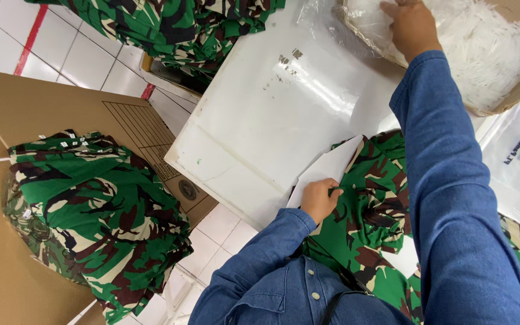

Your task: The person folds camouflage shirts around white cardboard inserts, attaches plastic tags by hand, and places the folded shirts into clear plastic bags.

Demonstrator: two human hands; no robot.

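At far left a pile of camouflage garments (91, 210) lay on flattened cardboard (7, 108) over the tiled floor. Beside it stood the white worktop (260, 120). At its near edge the left hand (319, 198) pinched a white card (326, 171), fingers closed on it, against a camouflage garment (374, 204) spread there. Farther right, the right hand (413, 27) reached into a box (513, 99) of white plastic pieces (482, 48); whether its grip held any could not be told.
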